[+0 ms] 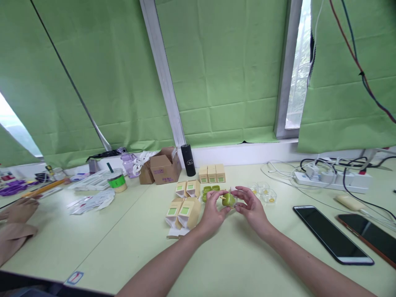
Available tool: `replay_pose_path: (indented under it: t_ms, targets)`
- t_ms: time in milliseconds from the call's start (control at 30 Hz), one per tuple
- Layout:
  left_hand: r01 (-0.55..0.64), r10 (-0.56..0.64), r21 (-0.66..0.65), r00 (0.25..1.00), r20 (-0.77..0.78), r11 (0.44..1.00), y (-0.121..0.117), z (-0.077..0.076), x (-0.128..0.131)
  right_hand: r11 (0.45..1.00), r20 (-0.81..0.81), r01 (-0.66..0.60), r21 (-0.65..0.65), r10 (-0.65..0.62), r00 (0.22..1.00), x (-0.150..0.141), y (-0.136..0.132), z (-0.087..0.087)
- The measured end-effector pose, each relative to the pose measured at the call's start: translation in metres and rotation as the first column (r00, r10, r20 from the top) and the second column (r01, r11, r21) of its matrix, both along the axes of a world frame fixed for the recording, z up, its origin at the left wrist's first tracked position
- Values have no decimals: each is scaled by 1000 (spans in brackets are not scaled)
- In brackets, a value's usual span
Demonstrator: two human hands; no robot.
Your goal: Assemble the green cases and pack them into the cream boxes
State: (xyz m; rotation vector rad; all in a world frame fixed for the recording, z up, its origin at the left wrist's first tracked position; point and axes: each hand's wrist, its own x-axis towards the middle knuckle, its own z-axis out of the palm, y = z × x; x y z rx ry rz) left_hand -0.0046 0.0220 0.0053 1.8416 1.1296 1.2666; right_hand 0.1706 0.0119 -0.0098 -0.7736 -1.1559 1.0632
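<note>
My left hand (213, 214) grips a small green, rounded, apple-like piece (228, 200) with a pale stem-like bit pointing left. At its right side my right hand (253, 209) pinches what looks like a clear plastic cup, held up against the green piece. Both hands meet just above the table. Several green pieces (206, 189) stand behind my left hand, partly covered by it. Clear plastic cups (269, 196) with small yellow spots inside sit beyond my right hand. Left of my hands are opened cream boxes (188, 209) with green labels.
Closed cream boxes (212, 173) stand behind, near a black cylinder (188, 160) and a cardboard box (166, 166). A phone (332, 234) and a power strip (332, 181) with cables lie right. A drink cup (116, 180) and another person's hand (21, 209) are left.
</note>
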Motion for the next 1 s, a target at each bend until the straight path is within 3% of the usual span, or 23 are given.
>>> replay_pose_path:
  t_ms: [267,533,1000]
  targets:
    - [4,8,64,982,-189,998,-2,-1,-2,973,138,220,-63,-210,968,11,12,-8]
    - [13,18,83,934,-357,996,-2,-8,-3,966,136,235,-107,-220,966,14,20,-17]
    - [-3,58,98,830,-555,995,-9,-1,-2,963,141,244,-112,-228,963,13,19,-16]
